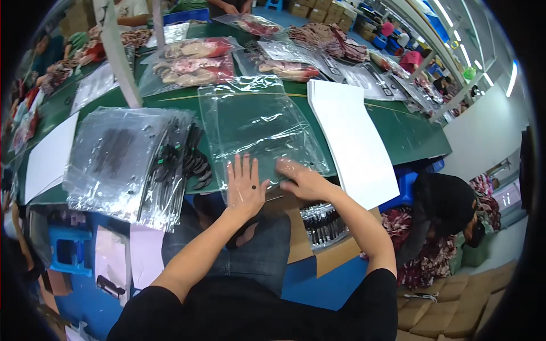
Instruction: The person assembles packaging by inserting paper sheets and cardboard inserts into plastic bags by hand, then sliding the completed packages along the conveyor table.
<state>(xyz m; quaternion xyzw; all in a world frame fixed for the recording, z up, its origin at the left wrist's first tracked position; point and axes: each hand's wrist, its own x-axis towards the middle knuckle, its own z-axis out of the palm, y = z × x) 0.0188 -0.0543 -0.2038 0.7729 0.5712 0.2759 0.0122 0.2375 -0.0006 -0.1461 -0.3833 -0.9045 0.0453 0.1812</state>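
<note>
My left hand (245,184) lies flat with its fingers spread on the lower left part of a clear plastic bag (256,116) on the green table. My right hand (304,181) is at the bag's lower right, its fingers bent and slightly blurred, the thumb apart from them; I see nothing held in it. Left of the bag is a stack of clear plastic bags with black hangers (128,162). To the right a stack of white sheets (352,136) hangs over the table's front edge.
Bagged red and patterned garments (196,65) lie across the back of the green table (409,133). A white post (118,57) rises at the left. An open carton (324,227) of packed dark items stands below the front edge. Another person (438,227) bends down at the right.
</note>
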